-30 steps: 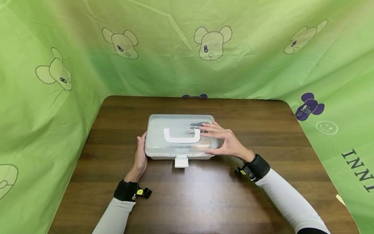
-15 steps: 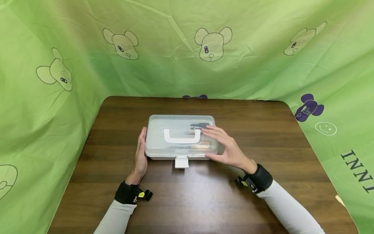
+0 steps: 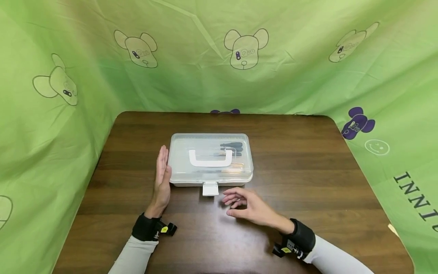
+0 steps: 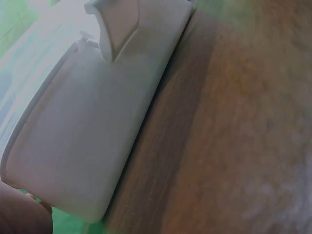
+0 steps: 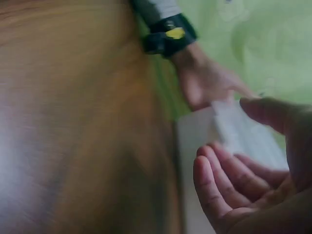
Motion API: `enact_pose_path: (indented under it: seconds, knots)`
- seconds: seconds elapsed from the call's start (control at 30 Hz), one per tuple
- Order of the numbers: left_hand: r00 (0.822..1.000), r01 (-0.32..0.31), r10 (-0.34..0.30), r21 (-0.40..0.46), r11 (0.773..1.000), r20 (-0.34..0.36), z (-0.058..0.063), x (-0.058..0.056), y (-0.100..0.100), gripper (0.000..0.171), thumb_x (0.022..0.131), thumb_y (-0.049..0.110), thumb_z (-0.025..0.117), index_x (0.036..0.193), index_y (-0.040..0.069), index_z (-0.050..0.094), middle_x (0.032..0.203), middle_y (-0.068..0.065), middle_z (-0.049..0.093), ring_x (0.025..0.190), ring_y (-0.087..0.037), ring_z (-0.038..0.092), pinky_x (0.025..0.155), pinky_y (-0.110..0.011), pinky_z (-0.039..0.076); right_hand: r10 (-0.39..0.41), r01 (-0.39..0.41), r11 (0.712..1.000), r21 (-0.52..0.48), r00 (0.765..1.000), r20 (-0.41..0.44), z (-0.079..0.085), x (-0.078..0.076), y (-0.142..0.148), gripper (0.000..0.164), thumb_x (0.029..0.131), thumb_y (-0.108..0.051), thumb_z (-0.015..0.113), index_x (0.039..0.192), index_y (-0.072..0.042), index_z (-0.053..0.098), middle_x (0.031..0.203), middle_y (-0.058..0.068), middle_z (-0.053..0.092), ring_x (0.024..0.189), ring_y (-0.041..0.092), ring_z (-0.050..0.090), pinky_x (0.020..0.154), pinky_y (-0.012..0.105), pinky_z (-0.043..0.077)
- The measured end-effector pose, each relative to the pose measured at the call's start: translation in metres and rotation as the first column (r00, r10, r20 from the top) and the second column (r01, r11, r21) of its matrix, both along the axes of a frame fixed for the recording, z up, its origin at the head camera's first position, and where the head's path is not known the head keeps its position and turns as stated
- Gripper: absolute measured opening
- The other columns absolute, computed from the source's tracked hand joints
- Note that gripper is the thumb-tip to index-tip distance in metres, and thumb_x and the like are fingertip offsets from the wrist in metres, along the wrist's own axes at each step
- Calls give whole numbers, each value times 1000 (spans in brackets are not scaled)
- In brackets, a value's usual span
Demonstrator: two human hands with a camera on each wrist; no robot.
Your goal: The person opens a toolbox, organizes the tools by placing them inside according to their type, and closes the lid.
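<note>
A lidded plastic box (image 3: 181, 160) with a see-through top lies on the table, its white handle (image 3: 210, 163) folded flat on the lid. Its front latch (image 3: 210, 189) sticks out toward the person; the left wrist view shows this latch (image 4: 119, 24) flipped outward from the front wall. Through the lid I see dark-handled tools (image 3: 232, 145), perhaps screwdrivers, and some orange-brown items (image 3: 236, 167). My left hand (image 3: 161, 182) rests against the box's left side with straight fingers. In front of the latch, to its right, my right hand (image 3: 251, 207) hovers with loosely bent fingers, holding nothing.
The brown wooden table (image 3: 301, 160) extends around the box on every side. Green cloth (image 3: 191, 76) printed with bear heads hangs behind and along both sides. A small pale object (image 3: 393, 230) is at the table's right edge.
My right hand has left the box's right side and lid and come down toward the person, in front of the latch. My left hand's fingers have straightened along the left side.
</note>
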State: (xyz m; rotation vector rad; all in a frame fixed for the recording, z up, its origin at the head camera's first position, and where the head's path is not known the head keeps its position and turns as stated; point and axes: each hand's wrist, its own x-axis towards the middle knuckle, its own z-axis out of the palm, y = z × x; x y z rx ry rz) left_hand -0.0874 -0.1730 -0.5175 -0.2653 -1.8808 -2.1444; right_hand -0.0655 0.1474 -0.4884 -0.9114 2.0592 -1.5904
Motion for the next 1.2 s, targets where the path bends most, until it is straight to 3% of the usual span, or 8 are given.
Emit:
enact_pose_path:
  seconds: [0.1, 0.3, 0.5, 0.63, 0.7, 1.0, 1.2]
  knots:
    - [1000, 3, -3, 0, 1000, 3, 0, 0, -1, 63, 116, 23, 33, 171, 12, 5, 178, -4, 6, 164, -19, 4, 126, -22, 12, -47, 43, 998, 34, 989, 138, -11, -4, -8, 58, 94, -2, 79, 141, 16, 52, 130, 29, 68, 115, 44, 69, 96, 34, 58]
    - [1000, 13, -13, -10, 1000, 1, 0, 0, 0, 61, 116, 23, 31, 171, 12, 7, 178, -2, 7, 164, -21, 4, 126, -21, 12, -148, 160, 987, -18, 945, 292, -23, -7, -29, 63, 95, -1, 76, 146, 19, 44, 139, 36, 60, 127, 50, 62, 97, 24, 55]
    - [1000, 15, -15, -29, 999, -6, 1, 2, 2, 59, 117, 22, 30, 171, 10, 9, 178, -2, 7, 164, -21, 3, 126, -21, 12, -187, 254, 964, -81, 860, 474, -24, 0, -44, 66, 94, 2, 76, 148, 19, 42, 143, 35, 58, 130, 45, 61, 97, 28, 56]
    - [1000, 8, -8, -37, 999, -6, 1, 1, 3, 59, 116, 22, 30, 171, 10, 10, 178, -3, 7, 164, -21, 4, 126, -22, 12, -213, 339, 933, -119, 790, 575, -24, 3, -49, 65, 93, 5, 74, 148, 18, 42, 139, 31, 63, 119, 31, 71, 93, 31, 59]
    - [1000, 5, -5, -41, 999, -3, 2, 1, 3, 59, 116, 22, 30, 171, 9, 10, 178, -3, 7, 164, -21, 4, 126, -22, 12, -214, 368, 919, -141, 766, 607, -24, 3, -51, 64, 93, 7, 73, 148, 18, 42, 136, 30, 66, 112, 26, 73, 90, 32, 60]
    - [1000, -10, 10, -37, 999, 16, 2, 3, 3, 60, 117, 23, 31, 171, 9, 10, 178, -2, 7, 164, -20, 5, 126, -20, 12, -245, 414, 900, -136, 738, 629, -24, 4, -60, 54, 97, 1, 73, 143, 16, 49, 129, 32, 69, 101, 20, 77, 82, 32, 62]
    - [1000, -7, 8, -34, 999, 24, 2, 3, 3, 60, 117, 24, 31, 171, 10, 10, 178, -1, 7, 163, -18, 5, 126, -21, 12, -242, 425, 895, -133, 715, 656, -21, 4, -64, 46, 100, -7, 72, 137, 14, 56, 130, 30, 69, 109, 25, 76, 85, 36, 62]
